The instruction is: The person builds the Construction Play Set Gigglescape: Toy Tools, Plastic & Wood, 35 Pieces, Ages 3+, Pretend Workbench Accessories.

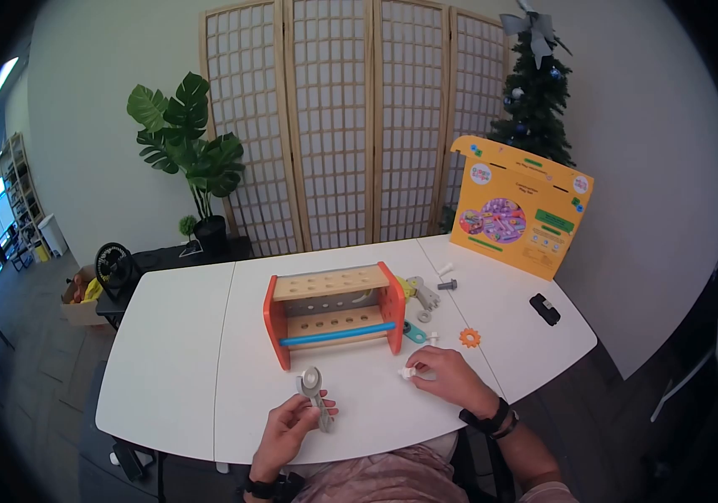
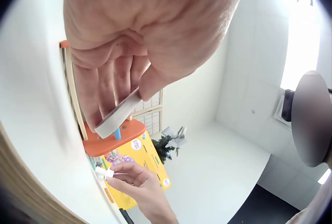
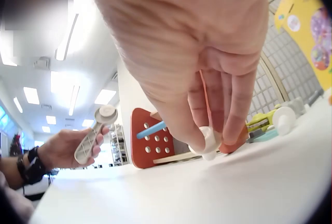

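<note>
My left hand [image 1: 289, 429] grips a grey toy wrench [image 1: 318, 404] by its handle, raised over the table in front of me. A round white piece [image 3: 107, 111] sits at the wrench's head in the right wrist view. With fingertips and thumb, my right hand [image 1: 451, 379] pinches a small white plastic toy piece [image 3: 208, 140] close over the tabletop. Part of that piece is hidden by the fingers. Between and beyond both hands stands a wooden toy workbench [image 1: 334, 281] with orange-red sides, holed boards and a blue rod [image 1: 338, 334] across its front.
Right of the workbench lie a white bolt [image 1: 445, 269], a grey bolt [image 1: 448, 285], a grey ring [image 1: 424, 317], a teal piece [image 1: 414, 333] and an orange gear [image 1: 470, 337]. A yellow box [image 1: 522, 201] stands at the back right, and a black object [image 1: 545, 308] lies near the right edge.
</note>
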Demonstrator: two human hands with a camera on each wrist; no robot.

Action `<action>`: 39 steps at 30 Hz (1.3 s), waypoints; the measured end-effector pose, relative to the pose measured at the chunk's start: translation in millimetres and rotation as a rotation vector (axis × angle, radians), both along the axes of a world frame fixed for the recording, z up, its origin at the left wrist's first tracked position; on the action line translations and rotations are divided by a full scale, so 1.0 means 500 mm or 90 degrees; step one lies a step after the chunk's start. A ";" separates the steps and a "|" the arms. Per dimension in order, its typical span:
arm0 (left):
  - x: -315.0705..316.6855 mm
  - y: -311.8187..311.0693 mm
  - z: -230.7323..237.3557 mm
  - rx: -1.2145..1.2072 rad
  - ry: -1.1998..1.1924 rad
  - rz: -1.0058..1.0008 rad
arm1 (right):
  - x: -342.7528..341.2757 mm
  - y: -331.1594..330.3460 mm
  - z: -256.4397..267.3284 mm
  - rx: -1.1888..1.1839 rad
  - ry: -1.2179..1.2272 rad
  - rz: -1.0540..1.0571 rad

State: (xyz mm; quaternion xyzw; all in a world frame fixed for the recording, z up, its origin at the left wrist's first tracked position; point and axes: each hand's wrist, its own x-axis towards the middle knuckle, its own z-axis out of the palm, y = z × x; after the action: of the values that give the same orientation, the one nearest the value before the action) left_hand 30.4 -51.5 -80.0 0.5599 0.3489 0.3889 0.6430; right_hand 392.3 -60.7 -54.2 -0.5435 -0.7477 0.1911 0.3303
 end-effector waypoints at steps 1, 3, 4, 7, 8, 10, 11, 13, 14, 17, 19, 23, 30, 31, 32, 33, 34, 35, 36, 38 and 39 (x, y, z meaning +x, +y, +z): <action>0.002 -0.001 -0.002 0.004 -0.011 -0.007 | 0.000 0.002 -0.009 0.003 -0.047 -0.012; 0.006 0.001 -0.006 0.008 -0.021 -0.014 | -0.001 0.007 -0.022 0.009 -0.080 -0.012; 0.008 0.001 -0.010 0.011 -0.012 -0.019 | -0.003 0.008 -0.023 0.016 -0.114 -0.013; 0.017 -0.002 -0.008 0.011 0.006 -0.028 | -0.018 -0.002 -0.004 0.058 -0.128 -0.010; 0.022 -0.004 -0.004 0.010 0.015 -0.031 | -0.026 -0.008 0.003 0.058 -0.128 -0.008; 0.033 -0.007 0.001 0.018 0.008 -0.039 | -0.044 -0.024 0.018 0.056 -0.062 0.002; 0.040 -0.008 0.003 0.027 0.002 -0.049 | -0.057 -0.033 0.021 0.055 -0.061 0.001; 0.055 -0.012 0.005 0.043 0.009 -0.051 | -0.085 -0.054 0.019 -0.062 0.070 0.081; 0.063 -0.012 0.006 0.060 0.014 -0.053 | -0.097 -0.063 0.019 -0.061 0.071 0.078; 0.076 -0.016 0.009 0.039 0.003 -0.071 | -0.113 -0.077 0.006 -0.057 0.059 0.094; 0.080 -0.019 0.009 0.037 0.010 -0.078 | -0.109 -0.078 0.001 -0.049 0.048 0.073; 0.078 -0.019 0.001 0.072 0.038 -0.089 | -0.086 -0.071 -0.015 -0.010 0.007 0.023; 0.085 -0.021 0.009 0.038 0.018 -0.090 | -0.093 -0.077 0.010 -0.107 0.130 0.044; 0.088 -0.022 0.011 0.053 0.006 -0.096 | -0.100 -0.080 -0.002 -0.154 0.219 0.082; 0.089 -0.022 0.011 0.067 -0.006 -0.101 | -0.107 -0.081 -0.013 -0.200 0.309 0.121; 0.089 -0.020 0.006 0.067 -0.005 -0.102 | -0.112 -0.080 -0.021 -0.200 0.310 0.121; 0.091 -0.017 0.000 0.091 0.002 -0.100 | -0.117 -0.079 -0.029 -0.280 0.419 0.171; 0.092 -0.015 -0.002 0.115 0.009 -0.098 | -0.120 -0.080 -0.033 -0.360 0.527 0.222; 0.093 -0.016 -0.002 0.114 0.010 -0.097 | -0.119 -0.081 -0.035 -0.361 0.528 0.223; 0.103 -0.018 0.021 0.078 -0.037 -0.121 | -0.111 -0.085 -0.038 -0.540 0.667 0.241; 0.102 -0.016 0.020 0.078 -0.037 -0.120 | -0.111 -0.086 -0.041 -0.541 0.667 0.241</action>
State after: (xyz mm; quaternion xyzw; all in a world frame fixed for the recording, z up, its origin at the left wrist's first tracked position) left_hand 81.5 -59.7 -70.0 0.6171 0.2517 0.3632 0.6511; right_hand 336.8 -103.9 -74.7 -0.3221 -0.4325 0.7579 0.3671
